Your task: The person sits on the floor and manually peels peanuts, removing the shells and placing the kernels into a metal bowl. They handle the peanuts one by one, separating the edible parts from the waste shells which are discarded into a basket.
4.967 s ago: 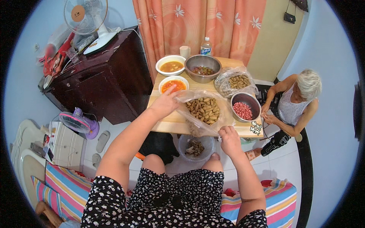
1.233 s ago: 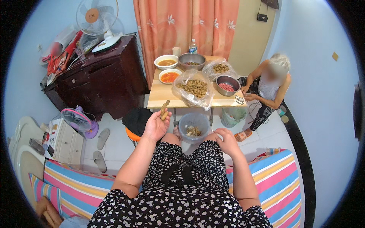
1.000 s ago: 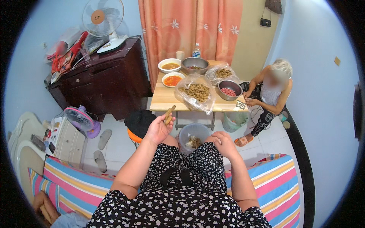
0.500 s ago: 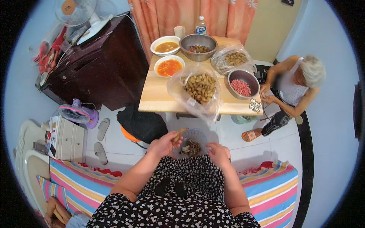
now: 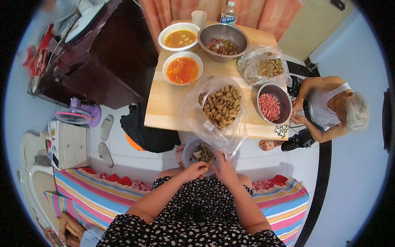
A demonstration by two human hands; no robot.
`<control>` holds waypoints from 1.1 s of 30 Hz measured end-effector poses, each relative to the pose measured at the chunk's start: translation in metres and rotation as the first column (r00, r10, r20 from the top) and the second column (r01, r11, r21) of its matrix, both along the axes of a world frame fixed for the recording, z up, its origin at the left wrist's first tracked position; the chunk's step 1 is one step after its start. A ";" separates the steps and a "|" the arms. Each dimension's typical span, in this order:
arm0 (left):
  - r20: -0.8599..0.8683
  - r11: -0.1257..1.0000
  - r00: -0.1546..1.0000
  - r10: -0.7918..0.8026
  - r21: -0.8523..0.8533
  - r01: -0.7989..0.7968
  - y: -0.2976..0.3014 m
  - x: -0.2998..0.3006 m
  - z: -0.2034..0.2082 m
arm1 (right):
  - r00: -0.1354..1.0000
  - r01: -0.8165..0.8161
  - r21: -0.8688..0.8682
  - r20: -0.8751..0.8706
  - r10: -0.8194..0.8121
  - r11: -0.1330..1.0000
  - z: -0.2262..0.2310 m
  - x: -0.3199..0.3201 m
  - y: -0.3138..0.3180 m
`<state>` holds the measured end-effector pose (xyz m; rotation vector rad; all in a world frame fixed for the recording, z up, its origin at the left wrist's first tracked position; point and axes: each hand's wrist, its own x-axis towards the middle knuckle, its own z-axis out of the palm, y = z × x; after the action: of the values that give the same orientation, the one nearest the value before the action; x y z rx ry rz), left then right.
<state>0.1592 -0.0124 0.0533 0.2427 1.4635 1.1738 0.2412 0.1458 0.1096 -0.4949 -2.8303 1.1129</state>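
Note:
Over a translucent bin (image 5: 187, 155) with peanut shells (image 5: 202, 153) inside, my two hands meet in front of my lap. My left hand (image 5: 194, 171) is closed on an unshelled peanut (image 5: 210, 162) that points up and to the right. Against the peanut's other end, the fingers of my right hand (image 5: 225, 168) are bent and pressed close. Just beyond, on the wooden table (image 5: 162, 113), lies an open plastic bag of unshelled peanuts (image 5: 222, 106), its edge hanging down close to my right hand. A metal bowl (image 5: 284, 98) of shelled pink peanuts (image 5: 269, 107) stands to its right.
Farther back on the table are two soup bowls (image 5: 168, 46), a metal bowl of grapes (image 5: 222, 46), a second peanut bag (image 5: 269, 67), a cup and a bottle (image 5: 228, 14). Another person (image 5: 329, 103) sits at right. A black cloth (image 5: 150, 131) drapes something at left.
My left hand has moved right and down with the peanut, and my right hand has come left to meet it. The view has shifted; the seated person leans farther right.

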 end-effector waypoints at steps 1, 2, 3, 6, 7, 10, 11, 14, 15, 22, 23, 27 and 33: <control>-0.024 0.996 0.996 -0.083 0.018 0.084 -0.003 0.005 -0.007 | 0.997 -0.074 0.043 -0.025 0.075 0.996 -0.006 0.006 0.001; -0.055 0.986 0.985 -0.163 0.037 0.165 -0.001 0.006 -0.009 | 0.987 -0.147 0.091 -0.050 0.152 0.985 -0.013 0.014 0.003; -0.096 0.967 0.966 -0.242 0.054 0.248 -0.002 0.010 -0.010 | 0.970 -0.217 0.145 -0.078 0.229 0.965 -0.018 0.023 0.001; -0.164 0.983 0.972 -0.168 0.045 0.178 -0.010 0.036 -0.009 | 0.976 -0.210 0.043 0.076 0.206 0.977 -0.028 0.053 -0.012; -0.215 0.983 0.963 -0.165 0.043 0.178 -0.014 0.045 -0.008 | 0.974 -0.189 0.037 0.135 0.182 0.981 -0.028 0.063 -0.018; -0.215 0.988 0.974 -0.076 0.114 0.103 -0.033 0.063 -0.007 | 0.992 -0.074 0.076 0.112 0.065 0.994 -0.016 0.093 -0.034; -0.242 0.988 0.970 -0.038 0.138 0.073 -0.039 0.066 -0.002 | 0.988 -0.030 0.067 0.152 0.020 0.997 -0.014 0.102 -0.038; -0.494 0.993 0.869 -0.027 0.085 0.079 -0.064 0.064 0.013 | 1.000 0.005 0.037 -0.025 -0.004 0.999 -0.027 0.130 -0.033; -0.680 0.990 0.728 -0.084 0.028 0.141 -0.079 0.061 0.014 | 0.998 0.007 0.008 -0.068 -0.007 1.000 -0.025 0.138 -0.033; -0.876 0.880 0.288 -0.386 -0.444 -0.170 -0.183 0.079 0.055 | 0.987 0.127 0.063 0.092 -0.133 0.990 0.016 0.187 -0.016; -0.842 0.838 0.290 -0.455 -0.515 -0.180 -0.190 0.083 0.057 | 0.979 0.106 0.103 0.165 -0.122 0.989 0.010 0.195 -0.011; -0.864 0.831 0.240 -0.443 -0.496 -0.250 -0.198 0.101 0.042 | 0.965 0.081 0.138 0.237 -0.112 0.987 -0.011 0.223 -0.006; -0.974 0.998 0.222 -0.052 -0.047 0.030 -0.201 0.099 0.038 | 0.984 0.179 0.121 -0.033 -0.176 0.976 -0.031 0.227 -0.014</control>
<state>0.2579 -0.2130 0.0915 1.2152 2.5615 0.9193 0.4680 0.1317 0.0785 -0.7039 -2.7493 0.8996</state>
